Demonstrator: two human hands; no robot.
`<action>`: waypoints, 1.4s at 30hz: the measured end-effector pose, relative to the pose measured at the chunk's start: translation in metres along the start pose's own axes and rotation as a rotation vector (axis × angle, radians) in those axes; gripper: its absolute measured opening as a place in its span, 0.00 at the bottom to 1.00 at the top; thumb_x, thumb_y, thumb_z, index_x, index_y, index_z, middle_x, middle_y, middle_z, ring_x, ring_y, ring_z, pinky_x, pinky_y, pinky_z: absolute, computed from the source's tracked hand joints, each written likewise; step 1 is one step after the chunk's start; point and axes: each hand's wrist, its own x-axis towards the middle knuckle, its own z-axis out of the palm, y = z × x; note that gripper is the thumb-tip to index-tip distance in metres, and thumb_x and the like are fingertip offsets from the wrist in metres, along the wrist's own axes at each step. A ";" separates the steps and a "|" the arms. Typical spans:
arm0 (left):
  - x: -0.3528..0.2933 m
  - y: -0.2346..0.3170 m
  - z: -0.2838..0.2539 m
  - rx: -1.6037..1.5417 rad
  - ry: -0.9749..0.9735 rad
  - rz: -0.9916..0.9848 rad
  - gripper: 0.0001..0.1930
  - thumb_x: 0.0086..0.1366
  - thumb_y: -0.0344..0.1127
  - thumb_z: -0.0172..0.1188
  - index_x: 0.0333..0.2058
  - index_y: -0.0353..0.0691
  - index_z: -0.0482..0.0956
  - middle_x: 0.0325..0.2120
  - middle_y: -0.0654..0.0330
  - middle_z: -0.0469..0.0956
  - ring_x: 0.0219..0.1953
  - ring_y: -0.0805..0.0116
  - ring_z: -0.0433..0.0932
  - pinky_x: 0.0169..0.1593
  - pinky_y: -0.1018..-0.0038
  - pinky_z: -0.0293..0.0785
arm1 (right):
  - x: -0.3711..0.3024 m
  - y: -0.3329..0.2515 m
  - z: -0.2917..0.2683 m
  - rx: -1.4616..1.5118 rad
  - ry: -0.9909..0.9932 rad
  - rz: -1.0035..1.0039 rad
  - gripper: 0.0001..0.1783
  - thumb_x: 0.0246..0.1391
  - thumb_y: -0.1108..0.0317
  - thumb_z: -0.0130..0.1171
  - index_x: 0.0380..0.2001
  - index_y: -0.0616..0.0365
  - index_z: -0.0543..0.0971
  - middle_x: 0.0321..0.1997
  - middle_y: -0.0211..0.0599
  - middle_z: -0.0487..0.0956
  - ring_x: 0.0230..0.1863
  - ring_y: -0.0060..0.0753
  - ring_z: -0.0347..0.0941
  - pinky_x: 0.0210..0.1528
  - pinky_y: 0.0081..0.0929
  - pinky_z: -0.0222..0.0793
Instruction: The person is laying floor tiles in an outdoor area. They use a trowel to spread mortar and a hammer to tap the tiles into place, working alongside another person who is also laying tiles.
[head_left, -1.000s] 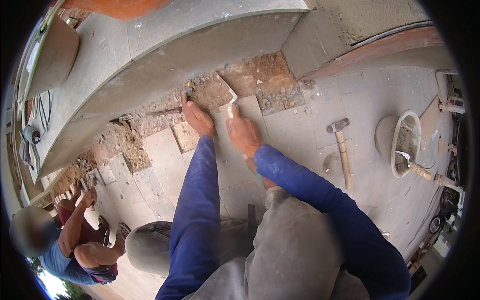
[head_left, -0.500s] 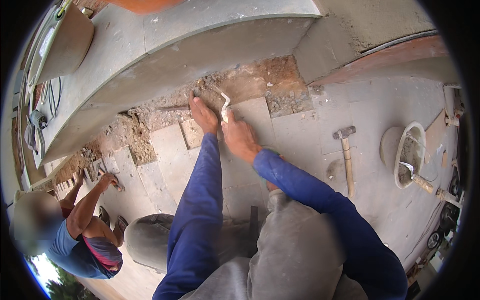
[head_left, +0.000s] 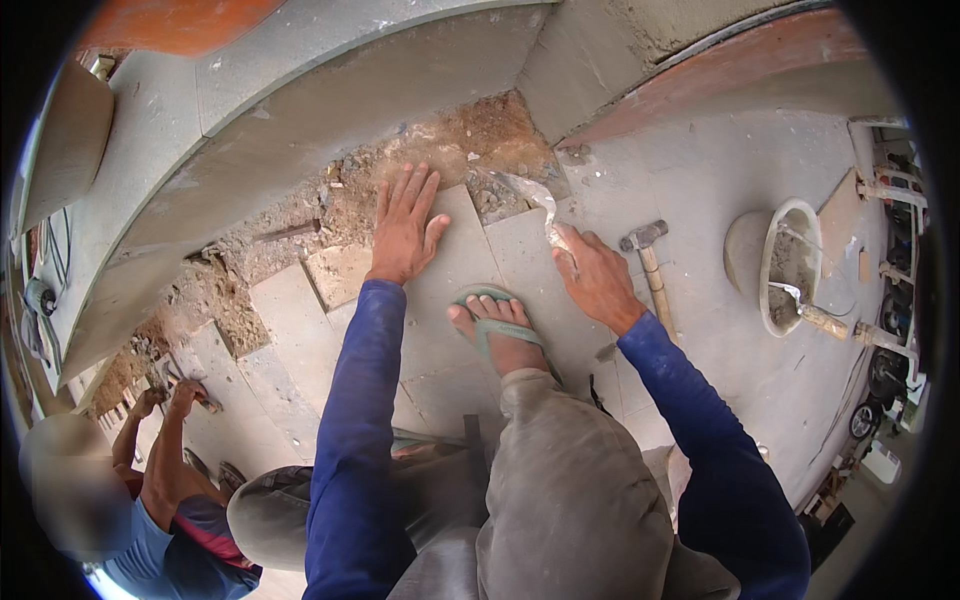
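Note:
My left hand (head_left: pixel 405 228) is spread flat, palm down, at the edge of a grey paving tile (head_left: pixel 462 255) and the loose soil (head_left: pixel 350 200) beyond it. It holds nothing. In my right hand (head_left: pixel 603 283) is the handle of a trowel (head_left: pixel 530 190), fingers wrapped round it. Its pale blade points up and left, over a gap of rubble (head_left: pixel 497 203) beside the tile. Below, between my arms, my foot in a green flip-flop (head_left: pixel 487 345) stands on the paving.
A hammer (head_left: pixel 652 270) lies right of my right hand. Farther right stands a bucket (head_left: pixel 745 258) with grey mix and a second trowel (head_left: pixel 825 322). A low wall (head_left: pixel 330 110) runs behind the soil strip, where a rusty bar (head_left: pixel 288 231) lies. A co-worker (head_left: pixel 160 490) crouches at lower left, hands on a tool.
My hands have moved apart: the right swung right with the trowel, lifting it from the soil edge, while the left turned palm down with fingers spread. The view has shifted, uncovering my foot.

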 end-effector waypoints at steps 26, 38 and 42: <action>0.013 -0.011 0.021 -0.167 0.386 -0.233 0.24 0.76 0.45 0.45 0.63 0.39 0.69 0.65 0.49 0.67 0.71 0.46 0.58 0.73 0.50 0.48 | 0.110 0.053 -0.058 -0.554 -0.058 -0.384 0.15 0.60 0.51 0.57 0.47 0.39 0.82 0.38 0.46 0.79 0.36 0.47 0.81 0.37 0.44 0.75; 0.019 0.021 0.019 -0.261 0.349 -0.151 0.21 0.74 0.41 0.50 0.60 0.39 0.73 0.61 0.47 0.72 0.67 0.46 0.64 0.70 0.54 0.58 | 0.085 0.061 -0.069 -0.448 -0.083 -0.331 0.19 0.62 0.49 0.56 0.51 0.43 0.81 0.38 0.47 0.79 0.38 0.49 0.81 0.41 0.46 0.74; 0.024 0.031 0.024 -0.325 0.364 -0.129 0.20 0.74 0.42 0.51 0.58 0.38 0.75 0.59 0.47 0.74 0.66 0.46 0.67 0.68 0.55 0.61 | 0.083 0.080 -0.067 -0.443 -0.174 -0.309 0.19 0.63 0.49 0.56 0.52 0.43 0.81 0.39 0.45 0.80 0.39 0.49 0.80 0.42 0.45 0.74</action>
